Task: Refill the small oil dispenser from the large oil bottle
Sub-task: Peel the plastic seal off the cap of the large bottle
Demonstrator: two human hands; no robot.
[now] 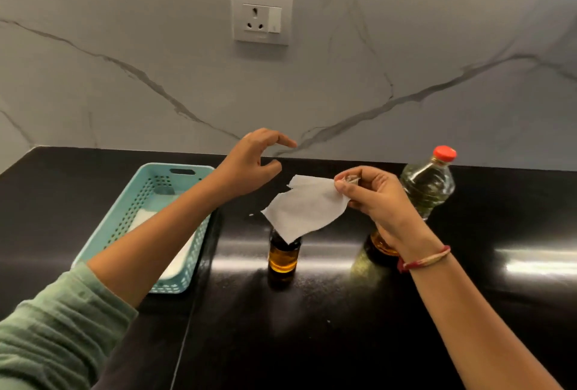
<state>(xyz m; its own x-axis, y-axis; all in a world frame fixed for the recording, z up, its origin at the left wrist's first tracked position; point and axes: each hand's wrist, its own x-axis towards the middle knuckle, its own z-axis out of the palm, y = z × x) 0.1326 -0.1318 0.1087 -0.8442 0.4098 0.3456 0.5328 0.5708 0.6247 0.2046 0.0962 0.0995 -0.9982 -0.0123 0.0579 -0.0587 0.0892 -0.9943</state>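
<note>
Right grip (pixel 374 199) pinches tissue (pixel 306 208), perhaps a cap (pixel 349 180); dispenser (pixel 282 260) top hidden; left grip (pixel 249 165) spread.

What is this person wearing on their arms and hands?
A green sleeve is pushed up the left forearm. The right forearm is bare but for a thin red-and-cream thread bracelet at the wrist. No rings show on the left hand or right hand.

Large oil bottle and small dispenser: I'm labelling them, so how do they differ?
The large oil bottle is taller, clear and red-capped; the small dispenser is short, amber, its top hidden behind the tissue that the right hand holds. Both stand on the black counter holding oil.
</note>
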